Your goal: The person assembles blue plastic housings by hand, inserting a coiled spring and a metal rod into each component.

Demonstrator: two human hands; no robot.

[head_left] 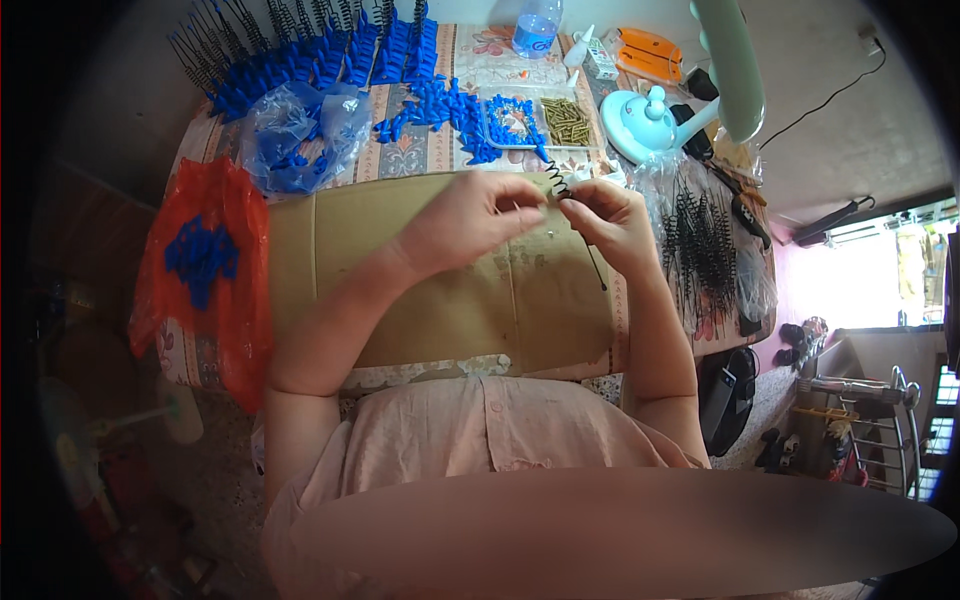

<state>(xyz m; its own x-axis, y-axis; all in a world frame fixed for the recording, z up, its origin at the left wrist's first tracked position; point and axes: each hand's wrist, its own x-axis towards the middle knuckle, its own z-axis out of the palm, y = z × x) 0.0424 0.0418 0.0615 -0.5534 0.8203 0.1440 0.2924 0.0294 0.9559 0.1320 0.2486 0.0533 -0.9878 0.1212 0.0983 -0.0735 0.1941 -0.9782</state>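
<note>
Above the brown cardboard sheet (430, 290), my right hand (612, 222) pinches a black coiled wire (557, 180). Its spiral end rises past my fingertips toward the blue parts, and a thin straight tail hangs below the hand. Close by on the left, my left hand (480, 218) has its thumb and fingers drawn together near the coil. Whatever they hold, if anything, is too small and blurred to make out. Beyond the hands sits a clear tray (484, 120) of small blue and white pieces, beside brass-coloured screw-like pieces (567, 122).
Blue parts with upright black coils (320, 60) stand in rows at the back left. A clear bag (300, 130) and a red bag (200, 250) hold blue pieces. On the right lie a pile of black coiled wires (705, 240) and a light-blue lamp base (640, 125). A bottle (537, 30) stands behind.
</note>
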